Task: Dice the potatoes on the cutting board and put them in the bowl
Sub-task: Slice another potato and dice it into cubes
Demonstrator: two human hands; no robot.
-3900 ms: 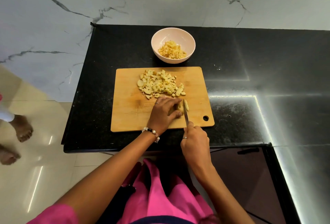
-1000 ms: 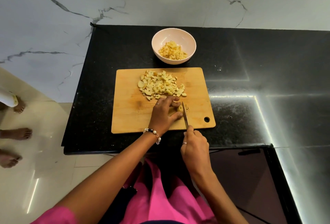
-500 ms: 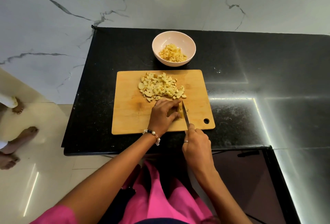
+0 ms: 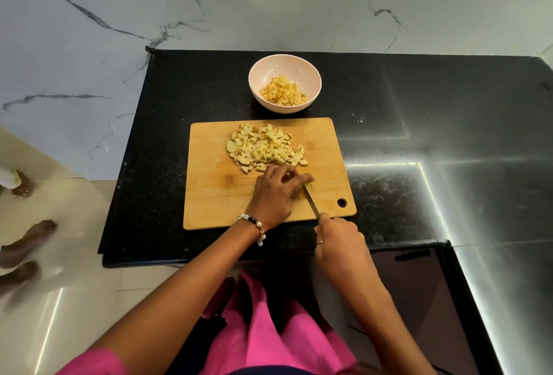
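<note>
The left hand (image 4: 276, 192) pinched a potato piece (image 4: 308, 185) on the wooden cutting board (image 4: 215, 195); the right hand (image 4: 339, 243) gripped the knife (image 4: 311, 202), blade against that piece

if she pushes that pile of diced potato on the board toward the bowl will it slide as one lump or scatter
The diced potato pile is loose separate cubes, so it would likely spread. Cut faces probably cling to the cutting board. Blocky pieces seem unlikely to roll far.
</note>
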